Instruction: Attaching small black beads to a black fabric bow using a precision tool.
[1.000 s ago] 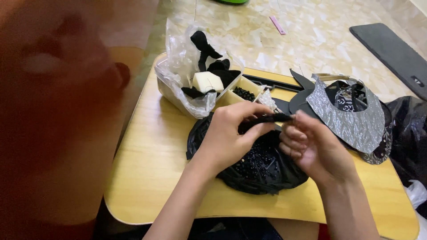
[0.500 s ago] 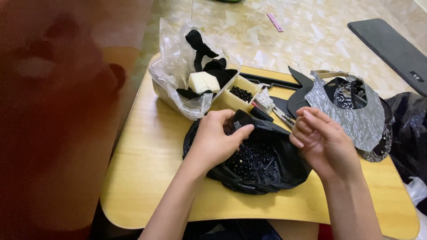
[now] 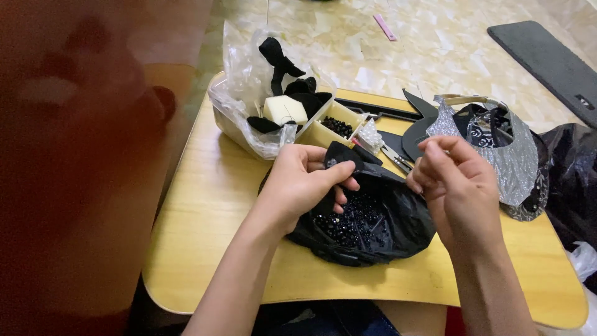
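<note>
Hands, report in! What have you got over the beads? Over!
Left hand pinching black fabric piece. Right hand raised, fingers pinched together. Bead bag open underneath.

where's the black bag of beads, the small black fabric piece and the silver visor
black bag of beads [image 3: 398,227]: head view, on the bag's plastic right side.
small black fabric piece [image 3: 344,154]: head view, on its upper middle, above the left hand [image 3: 305,183].
silver visor [image 3: 511,155]: head view, on its brim.
</note>
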